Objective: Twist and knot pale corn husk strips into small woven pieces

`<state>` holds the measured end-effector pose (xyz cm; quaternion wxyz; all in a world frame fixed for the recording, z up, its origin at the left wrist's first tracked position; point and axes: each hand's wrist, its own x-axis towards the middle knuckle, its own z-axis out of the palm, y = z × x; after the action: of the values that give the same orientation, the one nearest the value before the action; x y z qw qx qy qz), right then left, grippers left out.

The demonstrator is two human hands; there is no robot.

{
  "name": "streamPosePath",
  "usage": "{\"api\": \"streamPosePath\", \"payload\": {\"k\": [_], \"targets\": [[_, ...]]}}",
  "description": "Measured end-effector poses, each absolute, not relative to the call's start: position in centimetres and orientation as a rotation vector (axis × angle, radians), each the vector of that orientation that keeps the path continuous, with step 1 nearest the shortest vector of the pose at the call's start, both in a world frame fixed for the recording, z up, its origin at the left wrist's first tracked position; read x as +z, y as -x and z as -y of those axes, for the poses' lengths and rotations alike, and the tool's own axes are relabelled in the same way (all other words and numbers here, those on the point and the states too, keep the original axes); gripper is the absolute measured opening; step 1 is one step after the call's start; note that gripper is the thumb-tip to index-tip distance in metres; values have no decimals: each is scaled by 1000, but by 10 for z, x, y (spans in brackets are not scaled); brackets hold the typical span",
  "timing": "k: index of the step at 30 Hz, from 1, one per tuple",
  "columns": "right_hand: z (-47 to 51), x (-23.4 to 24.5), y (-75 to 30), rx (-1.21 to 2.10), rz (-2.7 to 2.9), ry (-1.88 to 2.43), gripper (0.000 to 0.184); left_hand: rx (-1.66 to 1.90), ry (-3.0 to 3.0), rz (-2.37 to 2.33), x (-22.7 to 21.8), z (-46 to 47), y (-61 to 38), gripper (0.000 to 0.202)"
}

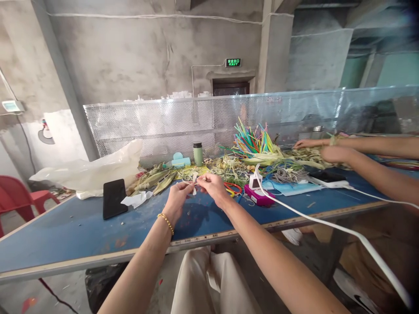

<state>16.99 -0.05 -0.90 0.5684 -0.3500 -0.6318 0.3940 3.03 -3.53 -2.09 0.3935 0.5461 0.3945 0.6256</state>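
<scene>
My left hand (177, 197), with a gold bead bracelet on its wrist, is closed in a pinch over the blue table. Close against it, my right hand (213, 188) pinches too. Between the fingertips of both hands is a small pale strip (195, 176) that looks like dried corn husk; its ends stick out above and below. The fingers cover its middle. Behind the hands lies a heap of husks and strips (225, 168). Just right of my right hand are coloured loops (233, 190).
A black phone (114, 199), white paper (136, 199) and plastic sheet (94, 168) lie left. A green tumbler (198, 154) stands before the mesh screen (157, 126). Coloured stems (253, 139), a magenta box (258, 196) and a white cable (310, 214) are right, where a co-worker's hands (337, 152) reach in.
</scene>
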Motion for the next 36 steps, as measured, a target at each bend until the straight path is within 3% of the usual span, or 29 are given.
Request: {"api": "streamPosePath", "payload": {"k": [6, 11, 21, 25, 31, 36], "targets": [[-6, -12, -172, 796, 1558, 764, 22, 1576, -1460, -987, -20, 39, -34, 30], [-8, -12, -173, 537, 1631, 755, 26, 1504, -1464, -1011, -20, 39, -35, 13], [-8, -12, -176, 82, 1749, 701, 13, 1533, -1486, -1050, -26, 32, -30, 25], [-10, -15, -176, 216, 1727, 720, 16, 1571, -1539, -1033, -28, 29, -30, 27], [0, -9, -175, 719, 1664, 684, 18, 1587, -1713, -1208, -29, 26, -28, 19], [8, -3, -176, 1019, 1577, 697, 39, 1556, -1822, -1405, -26, 30, -29, 8]]}}
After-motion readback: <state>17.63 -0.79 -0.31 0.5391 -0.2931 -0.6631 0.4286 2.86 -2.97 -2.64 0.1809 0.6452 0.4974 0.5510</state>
